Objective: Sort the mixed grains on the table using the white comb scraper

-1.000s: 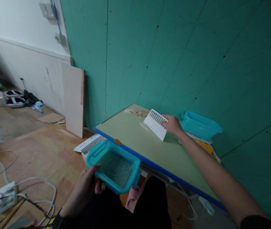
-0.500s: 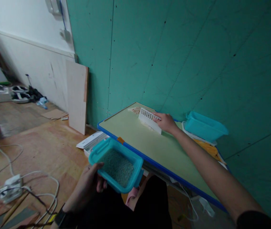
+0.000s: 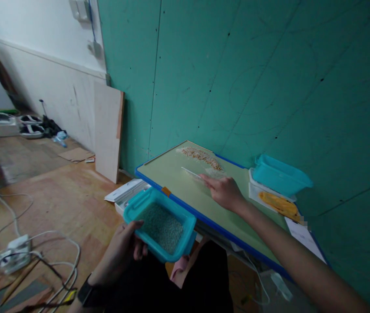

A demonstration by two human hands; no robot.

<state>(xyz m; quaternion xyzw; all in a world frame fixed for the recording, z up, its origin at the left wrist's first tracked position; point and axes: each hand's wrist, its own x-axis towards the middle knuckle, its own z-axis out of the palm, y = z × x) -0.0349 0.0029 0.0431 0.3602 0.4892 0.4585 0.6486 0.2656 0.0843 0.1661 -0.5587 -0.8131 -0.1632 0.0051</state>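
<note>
My left hand [image 3: 129,241] grips the near-left rim of a teal plastic container [image 3: 186,226], thumb over the edge. Pale grains [image 3: 165,226] cover its bottom, and it hangs just off the table's front edge. Over the pale green tabletop [image 3: 198,195] my right hand [image 3: 226,191] is closed on a white slotted scraper [image 3: 190,172], now seen nearly edge-on, so its slots are hidden. Beyond the scraper, apart from it, a long strip of mixed pale and yellow grains [image 3: 201,157] lies along the far side of the table.
A second teal container [image 3: 282,174] stands at the right rear on a white tray, with a yellow cloth [image 3: 279,205] and white paper [image 3: 304,237] nearby. The green wall [image 3: 185,87] borders the table. Below left are an open white box [image 3: 128,193] and a power strip [image 3: 15,254] with cables.
My right hand has drawn the scraper toward me and turned it from broadside to edge-on, uncovering the grain strip behind it. My left hand and the container have hardly moved.
</note>
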